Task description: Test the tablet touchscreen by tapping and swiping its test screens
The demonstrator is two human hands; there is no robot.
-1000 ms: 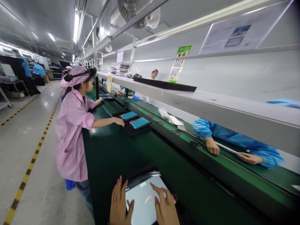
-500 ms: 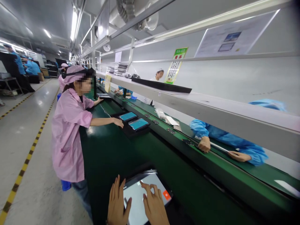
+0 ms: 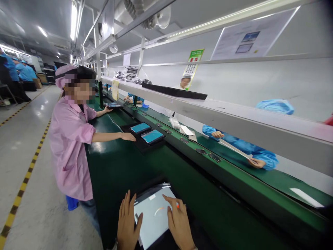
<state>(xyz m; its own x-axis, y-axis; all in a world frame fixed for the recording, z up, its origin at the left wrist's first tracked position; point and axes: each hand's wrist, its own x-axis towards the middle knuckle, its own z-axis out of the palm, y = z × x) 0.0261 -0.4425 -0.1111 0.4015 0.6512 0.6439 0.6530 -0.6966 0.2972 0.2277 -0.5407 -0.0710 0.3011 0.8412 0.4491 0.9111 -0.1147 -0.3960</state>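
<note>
A tablet [image 3: 151, 222] with a lit pale screen lies on a dark mat at the green bench's near side. A curved loading arc and a small white patch show on its screen. My left hand [image 3: 127, 222] rests along the tablet's left edge, fingers extended and thumb apart. Over the right part of the screen is my right hand [image 3: 180, 222], its index finger stretched out and the other fingers partly bent. Nothing is held in it. Whether that fingertip touches the glass I cannot tell. My hand partly hides an orange spot on the screen.
A co-worker in pink [image 3: 73, 146] reaches toward two blue-screened tablets [image 3: 153, 136] on a black tray. Along the green conveyor [image 3: 249, 194] lie small circuit boards [image 3: 200, 151]. Across it, a person in blue sleeves [image 3: 269, 160] holds a long pale strip. A white shelf [image 3: 234, 114] runs above.
My right hand has shifted right across the screen. A loading arc now shows on the tablet. The person opposite has raised one hand away from the circuit boards. My view has turned slightly.
</note>
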